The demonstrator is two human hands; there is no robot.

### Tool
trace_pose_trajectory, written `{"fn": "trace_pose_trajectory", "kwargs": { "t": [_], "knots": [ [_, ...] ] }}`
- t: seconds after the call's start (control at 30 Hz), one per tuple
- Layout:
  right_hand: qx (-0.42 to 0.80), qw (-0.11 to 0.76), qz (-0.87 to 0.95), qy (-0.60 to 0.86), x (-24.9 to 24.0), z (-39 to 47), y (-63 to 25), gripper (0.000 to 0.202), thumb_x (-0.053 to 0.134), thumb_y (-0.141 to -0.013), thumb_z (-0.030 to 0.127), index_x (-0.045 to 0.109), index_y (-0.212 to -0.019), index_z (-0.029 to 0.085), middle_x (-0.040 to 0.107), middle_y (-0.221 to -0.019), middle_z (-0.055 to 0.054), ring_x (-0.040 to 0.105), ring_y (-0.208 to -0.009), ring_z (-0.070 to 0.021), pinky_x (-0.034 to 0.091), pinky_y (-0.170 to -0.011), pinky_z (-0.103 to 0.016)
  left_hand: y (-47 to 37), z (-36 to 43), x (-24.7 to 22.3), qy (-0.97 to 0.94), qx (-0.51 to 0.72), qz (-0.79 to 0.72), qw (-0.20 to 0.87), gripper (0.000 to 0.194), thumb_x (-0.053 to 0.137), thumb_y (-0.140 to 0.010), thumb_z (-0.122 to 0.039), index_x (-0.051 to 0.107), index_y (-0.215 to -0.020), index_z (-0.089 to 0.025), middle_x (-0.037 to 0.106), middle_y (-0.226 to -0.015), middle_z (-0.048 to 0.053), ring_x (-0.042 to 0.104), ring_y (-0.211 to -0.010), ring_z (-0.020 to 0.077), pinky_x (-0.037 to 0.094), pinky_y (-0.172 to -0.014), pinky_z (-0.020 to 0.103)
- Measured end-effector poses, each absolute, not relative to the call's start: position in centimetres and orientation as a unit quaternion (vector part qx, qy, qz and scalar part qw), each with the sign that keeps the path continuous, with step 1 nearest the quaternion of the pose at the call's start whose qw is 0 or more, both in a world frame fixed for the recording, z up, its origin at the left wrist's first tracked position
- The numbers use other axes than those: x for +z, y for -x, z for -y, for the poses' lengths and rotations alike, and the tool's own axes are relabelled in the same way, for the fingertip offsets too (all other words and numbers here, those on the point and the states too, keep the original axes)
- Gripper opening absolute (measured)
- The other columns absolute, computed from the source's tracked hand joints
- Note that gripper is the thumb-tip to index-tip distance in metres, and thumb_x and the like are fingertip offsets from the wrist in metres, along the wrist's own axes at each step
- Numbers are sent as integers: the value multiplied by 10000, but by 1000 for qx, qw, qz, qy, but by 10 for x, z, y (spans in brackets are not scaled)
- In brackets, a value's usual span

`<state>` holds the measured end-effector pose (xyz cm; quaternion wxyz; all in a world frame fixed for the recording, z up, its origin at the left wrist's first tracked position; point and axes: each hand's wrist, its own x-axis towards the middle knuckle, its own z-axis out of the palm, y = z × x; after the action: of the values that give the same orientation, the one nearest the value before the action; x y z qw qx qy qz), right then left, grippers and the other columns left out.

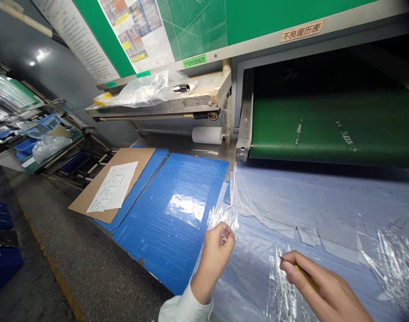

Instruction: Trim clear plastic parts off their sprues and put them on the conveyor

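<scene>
My left hand [219, 245] has its fingers curled round a small clear plastic piece, beside a bunch of clear pieces [224, 215] at the edge of the blue board [157, 223]. Between the fingers of my right hand [320, 284] is a thin yellow-handled tool [307, 277], its dark tip over another pile of clear plastic pieces [285, 290]. Film-like sheeting [265, 188] lies beneath these pieces. At the far right is a larger heap of clear pieces [399, 264].
A green conveyor belt [325, 129] runs behind the film, with two clear pieces on it. A shelf [191, 105] holds a plastic bag [147, 89]. Cardboard [124, 156] with a paper sheet [113, 188] lies left. A white roll [207, 135] is under the shelf.
</scene>
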<state>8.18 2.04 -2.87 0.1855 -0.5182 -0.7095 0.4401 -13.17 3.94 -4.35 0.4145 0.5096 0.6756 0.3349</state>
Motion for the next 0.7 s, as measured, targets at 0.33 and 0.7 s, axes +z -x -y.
{"fn": "trace_pose_trajectory", "kwargs": {
  "t": [0.33,0.7],
  "knots": [
    [511,145,670,519,-30,-21,-79,383,293,-956,531,482,-768,257,470,-717,23,503,-646,-160,411,-599,-254,128,-57,-62,-473,359,-690,413,171,569,-765,-147,457,-645,-197,427,-698,-17,418,-689,153,298,-655,269],
    [604,231,527,551,-27,-57,-66,411,542,-763,627,594,-761,220,593,-647,-13,549,-631,-181,412,-586,-274,93,-26,-20,-283,286,-402,822,424,710,-661,-525,527,-801,-169,429,-617,-64,263,-379,17,203,-384,188]
  ]
}}
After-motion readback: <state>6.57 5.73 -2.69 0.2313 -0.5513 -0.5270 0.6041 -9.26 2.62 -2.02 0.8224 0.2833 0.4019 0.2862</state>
